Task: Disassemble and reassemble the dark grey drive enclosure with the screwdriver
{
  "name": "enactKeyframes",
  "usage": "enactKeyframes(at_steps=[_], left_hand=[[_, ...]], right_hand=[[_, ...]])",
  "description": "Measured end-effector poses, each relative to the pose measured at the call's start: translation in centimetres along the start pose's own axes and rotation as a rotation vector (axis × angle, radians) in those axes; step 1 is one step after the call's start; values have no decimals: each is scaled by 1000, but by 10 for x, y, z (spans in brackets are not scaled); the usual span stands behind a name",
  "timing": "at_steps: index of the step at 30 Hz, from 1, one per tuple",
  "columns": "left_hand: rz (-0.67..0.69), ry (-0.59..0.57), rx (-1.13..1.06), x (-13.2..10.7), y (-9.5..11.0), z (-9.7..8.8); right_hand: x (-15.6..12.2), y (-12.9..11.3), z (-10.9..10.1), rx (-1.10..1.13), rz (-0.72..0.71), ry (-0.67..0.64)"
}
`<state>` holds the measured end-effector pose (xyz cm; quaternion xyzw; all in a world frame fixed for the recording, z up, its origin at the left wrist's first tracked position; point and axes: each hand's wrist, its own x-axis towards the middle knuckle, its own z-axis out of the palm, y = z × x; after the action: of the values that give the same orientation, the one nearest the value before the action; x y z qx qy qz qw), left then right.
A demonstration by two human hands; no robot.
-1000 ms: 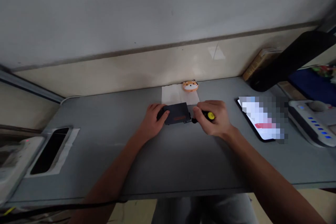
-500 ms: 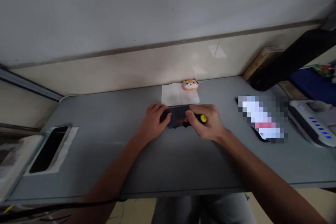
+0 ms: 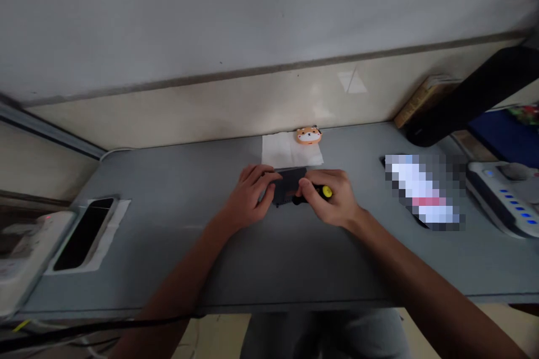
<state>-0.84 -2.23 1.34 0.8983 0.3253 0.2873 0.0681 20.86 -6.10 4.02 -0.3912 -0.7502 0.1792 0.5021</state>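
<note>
A small flat black device [image 3: 288, 185] lies on the grey desk [image 3: 269, 258] at its middle. My left hand [image 3: 248, 199] grips its left end, fingers curled over the top edge. My right hand [image 3: 332, 199] is closed round a short screwdriver with a yellow-and-black handle [image 3: 325, 192], whose tip rests on the device's right part. A white tissue [image 3: 286, 151] lies just behind the device.
An orange animal-shaped trinket [image 3: 309, 135] sits on the tissue by the wall. A dark phone [image 3: 82, 233] lies on paper at the left, a lit phone [image 3: 421, 196] at the right, beside a white power strip with blue lights [image 3: 503, 202]. A black lamp arm [image 3: 471, 95] slants at far right.
My right hand with the screwdriver has shifted left, from the device's right edge onto its surface. My left hand has curled further over the device's left end.
</note>
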Motion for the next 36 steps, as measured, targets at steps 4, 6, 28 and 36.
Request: enactKeyframes(at_steps=[4,6,28,36], left_hand=[[66,18,-51,1,4,-6],[95,15,-85,1,6,-7],[-336,49,14,43,-45,10],[-330,-101,-36,54,-61,15]], right_hand=[[3,-2,-6,44,19,31],[6,-3,-11,62,68,66],[20,46,-30,308,571,538],[20,50,-36,301,596,541]])
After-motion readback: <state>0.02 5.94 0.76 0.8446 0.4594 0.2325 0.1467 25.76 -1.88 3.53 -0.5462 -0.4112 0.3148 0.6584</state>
